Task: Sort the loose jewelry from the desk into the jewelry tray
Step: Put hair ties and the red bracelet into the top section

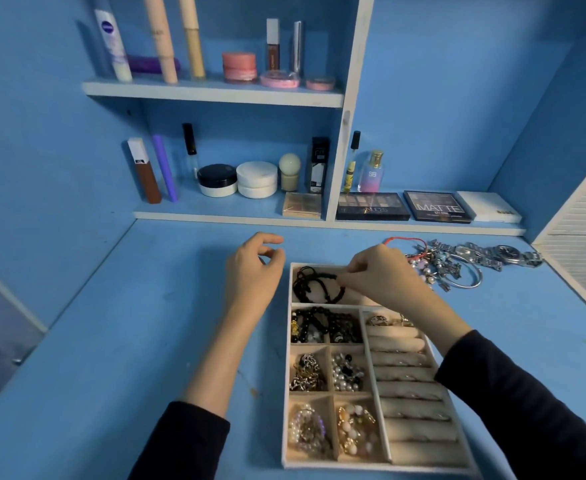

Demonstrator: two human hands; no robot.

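Pinching the black cord bracelet [314, 285], your right hand [385, 275] reaches over the far end of the jewelry tray [287, 427]; its fingertips are closed on the cord, and the cord lies in the long box at the top of the tray, so this piece looks just about put away. Your left hand [255, 268] hangs over the surface [146, 341] just beside the tray; its fingers are loosely curled and it holds nothing.

A lot looks done; black beads [322, 325] fill the box below the cord; gold chains [307, 372] and pearls [348, 372] sit in the two small boxes under that; the two nearest boxes hold mixed beady bits; a few rings [378, 320] sit at the top of the ring rolls [409, 386], and most of the rolls look bare.

There is more to do; a pile of loose jewelry [436, 265] lies on the surface behind and to the right of the tray, near your right hand; it has a red cord [405, 241], silver bangles [471, 282] and watches [506, 254] in it, all tangled close together; I think you are past the middle, but that pile needs sorting.
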